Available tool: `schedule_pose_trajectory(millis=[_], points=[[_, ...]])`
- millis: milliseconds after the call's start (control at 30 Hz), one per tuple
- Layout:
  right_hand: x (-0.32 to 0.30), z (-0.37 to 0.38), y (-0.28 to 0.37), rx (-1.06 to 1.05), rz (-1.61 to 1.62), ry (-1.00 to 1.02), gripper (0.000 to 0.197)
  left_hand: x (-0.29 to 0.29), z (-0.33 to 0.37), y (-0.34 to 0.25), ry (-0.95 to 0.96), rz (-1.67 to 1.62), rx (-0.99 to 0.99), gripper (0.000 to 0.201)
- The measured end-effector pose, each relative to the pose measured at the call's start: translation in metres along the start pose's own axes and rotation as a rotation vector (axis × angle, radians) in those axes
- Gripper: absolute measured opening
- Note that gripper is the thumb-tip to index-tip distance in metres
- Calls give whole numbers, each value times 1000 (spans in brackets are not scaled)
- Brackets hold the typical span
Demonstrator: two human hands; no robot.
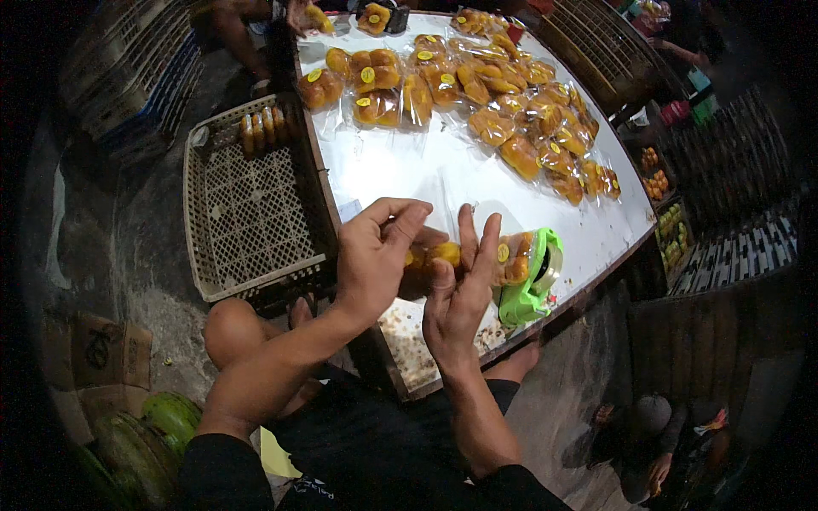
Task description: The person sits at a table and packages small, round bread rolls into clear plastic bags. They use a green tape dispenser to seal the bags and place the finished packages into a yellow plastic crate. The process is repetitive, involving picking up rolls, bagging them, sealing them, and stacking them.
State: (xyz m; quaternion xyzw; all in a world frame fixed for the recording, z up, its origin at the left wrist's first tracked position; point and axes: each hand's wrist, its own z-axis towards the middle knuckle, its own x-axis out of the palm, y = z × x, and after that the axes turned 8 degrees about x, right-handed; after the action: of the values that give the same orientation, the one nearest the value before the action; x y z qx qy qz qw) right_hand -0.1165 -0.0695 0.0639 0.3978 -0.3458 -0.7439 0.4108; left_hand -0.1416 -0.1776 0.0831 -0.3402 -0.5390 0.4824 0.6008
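My left hand (375,255) has its fingers curled toward the thumb above a bagged bread roll (443,253); what they pinch, if anything, is hidden. My right hand (460,311) is open, its fingers stretched up beside the same roll. Between the right hand and a bright green tape dispenser (520,300) sits another bagged bread (514,258) with a round yellow sticker. The dispenser stands at the table's near right edge. My hands partly cover the nearer roll.
Many bagged breads (520,111) spread over the far part of the white table (375,162). To the left, a plastic crate (247,204) holds several packs in its far corner. Stacked crates (136,68) stand far left, green fruit (170,417) lower left. Other people are at the edges.
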Motion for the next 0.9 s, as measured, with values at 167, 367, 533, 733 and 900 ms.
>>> schedule_pose_trajectory(millis=[167, 367, 533, 733, 900], points=[[-21, 8, -14, 134, 109, 205, 23, -6, 15, -3, 154, 669, 914, 12], [-35, 24, -16, -56, 140, 201, 28, -14, 13, 15, 380, 92, 168, 36], [-33, 20, -13, -8, 11, 159, 26, -12, 7, -4, 274, 81, 121, 68], [-26, 21, -22, -57, -34, 163, 28, -19, 11, 5, 314, 257, 66, 70], [-28, 21, -27, -312, -207, 93, 28, -18, 8, -11, 347, 288, 34, 36]])
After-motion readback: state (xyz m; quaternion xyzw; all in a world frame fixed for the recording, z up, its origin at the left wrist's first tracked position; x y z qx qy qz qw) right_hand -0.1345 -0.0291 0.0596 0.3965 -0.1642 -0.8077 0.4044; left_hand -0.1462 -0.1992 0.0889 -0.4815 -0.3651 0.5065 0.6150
